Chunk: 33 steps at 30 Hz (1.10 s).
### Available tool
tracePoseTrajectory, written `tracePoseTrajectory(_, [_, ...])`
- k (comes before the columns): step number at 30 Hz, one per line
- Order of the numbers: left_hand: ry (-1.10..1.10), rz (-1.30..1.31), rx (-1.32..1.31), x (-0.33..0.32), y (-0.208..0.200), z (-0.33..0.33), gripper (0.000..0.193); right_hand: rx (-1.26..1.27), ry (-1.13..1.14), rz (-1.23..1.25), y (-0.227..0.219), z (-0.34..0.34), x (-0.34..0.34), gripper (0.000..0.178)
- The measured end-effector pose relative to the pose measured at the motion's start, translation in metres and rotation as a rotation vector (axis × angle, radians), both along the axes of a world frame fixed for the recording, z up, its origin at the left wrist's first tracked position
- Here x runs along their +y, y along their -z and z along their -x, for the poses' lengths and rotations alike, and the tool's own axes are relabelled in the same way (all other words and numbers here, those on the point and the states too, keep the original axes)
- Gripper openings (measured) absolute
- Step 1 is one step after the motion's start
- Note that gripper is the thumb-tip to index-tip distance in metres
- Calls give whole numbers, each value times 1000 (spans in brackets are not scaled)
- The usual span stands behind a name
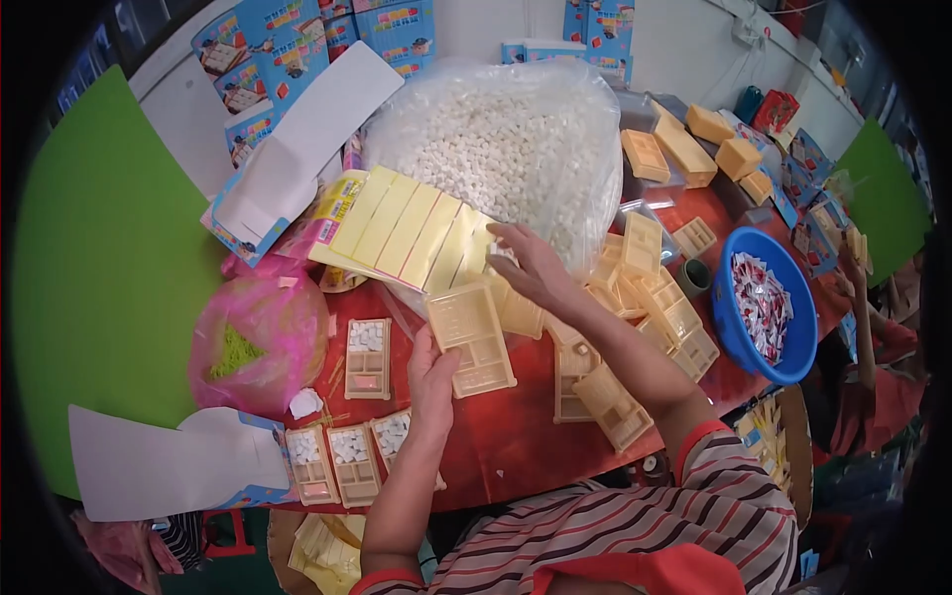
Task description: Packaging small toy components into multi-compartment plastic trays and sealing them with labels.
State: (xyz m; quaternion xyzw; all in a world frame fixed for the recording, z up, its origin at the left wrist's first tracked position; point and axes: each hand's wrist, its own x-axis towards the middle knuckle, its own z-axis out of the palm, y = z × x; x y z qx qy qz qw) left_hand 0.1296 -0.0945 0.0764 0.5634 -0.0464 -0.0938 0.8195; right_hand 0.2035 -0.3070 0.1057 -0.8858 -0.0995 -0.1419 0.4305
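Observation:
My left hand (pixel 434 382) grips a beige plastic tray (pixel 474 332) by its left edge, tilted above the red table. The tray's compartments hold nothing that I can make out. My right hand (pixel 535 266) reaches past the tray to the right edge of a stack of yellow sheets (pixel 407 226); its fingers are apart. Whether the fingertips touch the sheets is unclear. Right behind lies a large clear plastic bag (pixel 590 129) full of small white pieces (pixel 496 149). To the left of my left hand, several beige trays (pixel 349 446) filled with white pieces stand in a row.
Empty beige trays (pixel 684 317) lie heaped on the right, beside a blue basin (pixel 729 317) of small packets. On the left sit a pink bag (pixel 288 327) with green material and flattened cartons (pixel 188 461). A co-worker's arm (pixel 861 317) shows at the far right.

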Motion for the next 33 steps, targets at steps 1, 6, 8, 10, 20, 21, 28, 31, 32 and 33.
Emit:
tracePoseTrajectory(1, [-2,0,-14,-1,-5,-11,48,-1,37,135,2,-30,-10,50])
tracePoseTrajectory(6, [-5,-46,-32,-20,-14,-73,60,-96,159,666,23,-131,-37,48])
tracePoseTrajectory(8, [29,-112,-20,-22,-14,-101,70,-71,143,855,18,-147,-30,46])
tracePoseTrajectory(10, [44,-150,-21,-31,-11,-131,70,-86,103,897,25,-165,-34,46])
tracePoseTrajectory(20, [74,-293,-31,-75,-7,-203,68,-40,-118,545,30,-217,-78,24])
tracePoseTrajectory(21, [81,-292,-29,-81,-8,-205,68,-35,-112,546,25,-218,-83,24])
tracePoseTrajectory(28, [116,-420,-51,-93,32,-235,71,61,-19,180,-9,-206,-93,27])
tracePoseTrajectory(31, [123,-307,-7,-104,34,-236,67,-19,-119,385,6,-193,-78,26])
tracePoseTrajectory(32, [115,-231,61,-105,31,-234,64,-11,-173,421,11,-184,-69,29])
tracePoseTrajectory(33, [115,-230,62,-105,30,-234,64,-4,-227,457,14,-177,-64,31])
